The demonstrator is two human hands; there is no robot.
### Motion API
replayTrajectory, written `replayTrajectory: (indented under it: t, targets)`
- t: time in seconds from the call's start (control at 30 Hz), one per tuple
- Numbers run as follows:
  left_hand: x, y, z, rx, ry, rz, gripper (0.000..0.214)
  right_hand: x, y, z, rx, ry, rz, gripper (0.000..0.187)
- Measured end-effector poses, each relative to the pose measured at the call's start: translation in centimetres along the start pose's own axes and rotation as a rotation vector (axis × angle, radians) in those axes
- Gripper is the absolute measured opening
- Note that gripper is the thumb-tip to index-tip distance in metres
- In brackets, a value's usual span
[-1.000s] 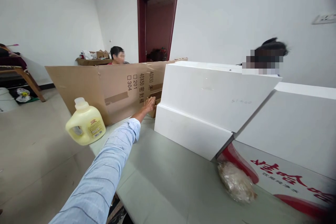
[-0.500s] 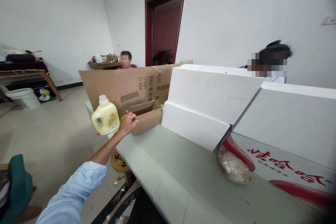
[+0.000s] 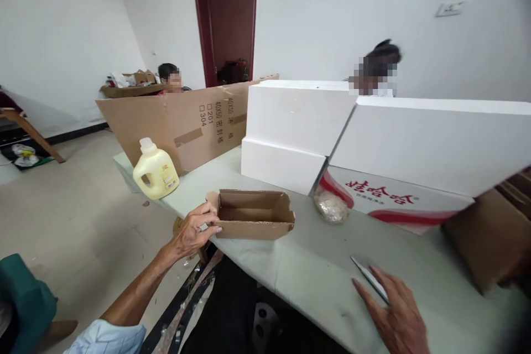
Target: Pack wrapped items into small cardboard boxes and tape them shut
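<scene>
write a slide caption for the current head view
Left hand holding one end of a small, open cardboard box; right hand curved around a slim pale object.

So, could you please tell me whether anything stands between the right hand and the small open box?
Nothing visible blocks the way from the right hand to the small open box held by the left hand. A slim pale object shows at the right hand; the plastic-wrapped bundle sits off that line.
</scene>
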State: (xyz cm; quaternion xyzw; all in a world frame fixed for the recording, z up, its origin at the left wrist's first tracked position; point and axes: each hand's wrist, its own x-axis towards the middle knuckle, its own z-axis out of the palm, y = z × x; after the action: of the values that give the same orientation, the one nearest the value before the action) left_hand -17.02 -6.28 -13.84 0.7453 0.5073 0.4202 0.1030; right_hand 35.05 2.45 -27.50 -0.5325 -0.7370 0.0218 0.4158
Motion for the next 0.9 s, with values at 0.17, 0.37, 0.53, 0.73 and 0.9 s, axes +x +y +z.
replayTrajectory:
  t: [0.17,0.37,0.53,0.73,0.9]
  targets:
    - [0.9,1.6,1.7,-0.148,-0.151,0.016,0.015,2.0,-7.6,1.0,0.353,-0.327,0.061,0.095]
    - [1.5,2.0,2.3,-0.183,-0.265,0.017,0.015,2.0,-10.2,1.1,0.592,-0.552,0.127,0.125]
    - [0.8,2.5,2.8,-0.15,-0.316,0.019,0.014,1.0,-11.0,1.1,0.584,-0.578,0.186,0.117]
    - [0.8,2.8,2.6,-0.147,-0.369,-0.003,0.015,1.6,-10.9,2.1,0.64,-0.563,0.171,0.113]
    - [0.5,2.4,3.1,-0.084,-0.264,0.058,0.036,1.8,-10.9,3.0,0.672,-0.543,0.219,0.119]
